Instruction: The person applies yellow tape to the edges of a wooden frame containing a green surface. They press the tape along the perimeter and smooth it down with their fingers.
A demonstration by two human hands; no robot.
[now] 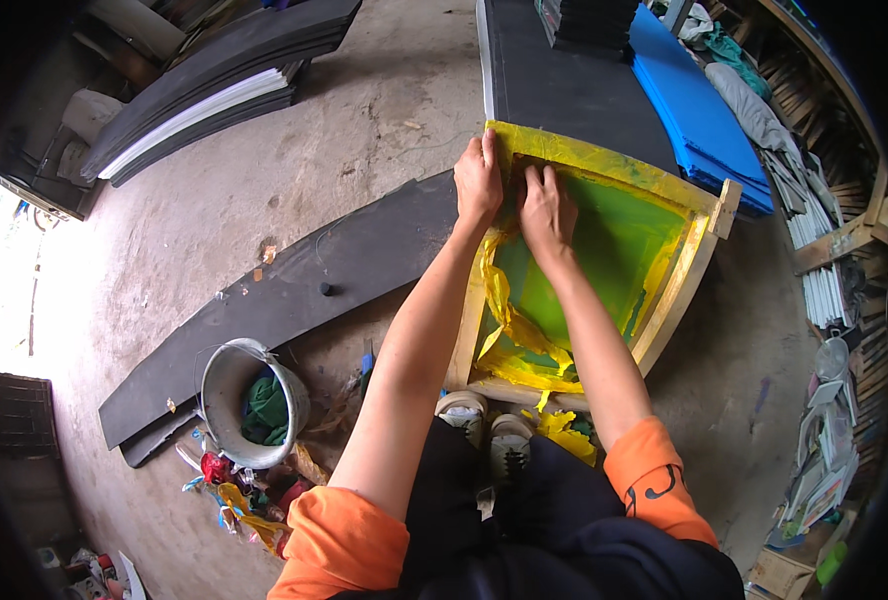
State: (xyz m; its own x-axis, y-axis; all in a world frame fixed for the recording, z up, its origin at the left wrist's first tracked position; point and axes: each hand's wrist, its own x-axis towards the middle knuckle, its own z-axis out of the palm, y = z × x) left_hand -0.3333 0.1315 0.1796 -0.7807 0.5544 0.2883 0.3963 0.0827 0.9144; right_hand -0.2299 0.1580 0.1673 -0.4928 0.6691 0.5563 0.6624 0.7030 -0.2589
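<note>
A wooden screen-printing frame with green mesh stands tilted before my feet. Yellow tape covers its far rail, and a loose, crumpled strip of yellow tape hangs along the left side of the mesh. My left hand is closed round the frame's far left corner, thumb up on the taped edge. Inside that corner my right hand has its fingers curled against the mesh edge by the far rail; what they pinch is hidden. More torn yellow tape lies by my right shoe.
A metal bucket holding green cloth stands at left, beside scattered scraps. A long black sheet lies on the floor behind it. Stacked black and white sheets are at far left, blue sheets at far right.
</note>
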